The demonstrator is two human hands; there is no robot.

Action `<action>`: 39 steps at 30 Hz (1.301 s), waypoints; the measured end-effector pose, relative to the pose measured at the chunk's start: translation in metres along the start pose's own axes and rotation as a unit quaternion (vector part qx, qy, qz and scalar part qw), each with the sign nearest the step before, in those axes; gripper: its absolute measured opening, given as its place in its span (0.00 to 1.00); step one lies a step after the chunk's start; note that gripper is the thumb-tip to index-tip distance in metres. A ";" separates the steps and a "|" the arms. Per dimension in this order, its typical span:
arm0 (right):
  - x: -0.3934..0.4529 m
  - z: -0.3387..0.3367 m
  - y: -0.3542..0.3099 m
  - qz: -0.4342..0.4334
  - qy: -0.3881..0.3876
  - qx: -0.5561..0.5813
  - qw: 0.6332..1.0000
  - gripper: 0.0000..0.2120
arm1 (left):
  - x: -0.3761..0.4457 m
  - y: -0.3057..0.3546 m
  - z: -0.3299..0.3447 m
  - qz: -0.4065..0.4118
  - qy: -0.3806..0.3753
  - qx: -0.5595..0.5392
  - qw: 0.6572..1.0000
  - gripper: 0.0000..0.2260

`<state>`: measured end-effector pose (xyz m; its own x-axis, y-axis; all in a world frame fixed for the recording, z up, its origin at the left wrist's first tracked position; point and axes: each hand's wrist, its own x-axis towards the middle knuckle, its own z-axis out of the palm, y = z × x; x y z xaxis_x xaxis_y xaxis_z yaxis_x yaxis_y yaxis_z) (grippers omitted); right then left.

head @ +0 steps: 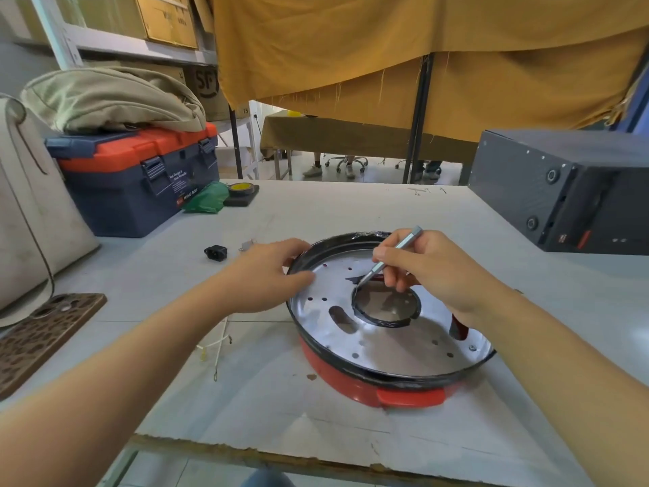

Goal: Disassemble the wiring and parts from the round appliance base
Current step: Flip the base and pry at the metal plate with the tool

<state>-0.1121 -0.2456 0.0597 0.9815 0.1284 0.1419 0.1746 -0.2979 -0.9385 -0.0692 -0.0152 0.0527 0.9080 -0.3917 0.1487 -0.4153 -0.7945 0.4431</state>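
Round appliance base (372, 377) — red-walled, black-rimmed, silver plate up — sits on the worktop (316, 212) right of centre, under both hands. Right hand (432, 272) pinching a slim metal tool (393, 253) pen-fashion, fingers curled round the shaft; long axis slanted from about 1 o'clock at the butt down to 7 o'clock at the tip. Tip resting at roughly 11 o'clock on the black-edged central opening (386, 304), by a dark scrap (353, 278) lying on the plate. Left hand (267, 275) at 9 o'clock on the rim, fingers curved over the edge, holding the base steady. Next move likely turns on that tip-to-edge contact — work lies below and left of the grip. Farther out at 9 to 10 o'clock, apart from the base: black socket (215, 252), loose white wires (217, 349).
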 end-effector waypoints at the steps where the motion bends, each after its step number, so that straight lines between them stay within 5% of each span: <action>1: 0.001 0.001 0.001 0.001 0.016 0.001 1.000 0.07 | 0.001 0.001 0.001 -0.004 -0.023 -0.008 1.000 0.21; 4: 0.004 0.000 0.002 0.004 0.060 -0.002 0.998 0.08 | 0.004 0.000 0.007 -0.016 -0.015 -0.002 1.000 0.25; 7: 0.005 -0.003 0.003 0.012 0.064 0.018 0.998 0.08 | 0.006 -0.001 0.013 -0.021 0.061 -0.009 0.998 0.18; 15: 0.001 0.000 -0.015 0.004 -0.078 0.038 0.996 0.09 | 0.020 0.003 0.019 -0.036 0.093 -0.030 0.995 0.11; 19: 0.008 0.011 -0.023 0.007 -0.113 0.028 0.993 0.07 | 0.027 0.003 0.024 -0.065 0.083 -0.138 0.985 0.11; 26: 0.012 0.028 -0.016 0.024 -0.154 -0.016 0.988 0.06 | 0.024 0.004 0.045 -0.063 0.083 -0.392 0.914 0.16; 39: 0.013 0.029 -0.009 0.014 -0.156 -0.057 0.986 0.08 | 0.022 0.004 0.052 -0.045 0.102 -0.455 0.884 0.15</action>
<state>-0.1033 -0.2141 0.0613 0.9170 0.3989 -0.0036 0.1735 -0.4071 -0.8967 -0.0536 -0.0507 0.0118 0.9649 -0.1800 0.1911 -0.2082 -0.0810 0.9747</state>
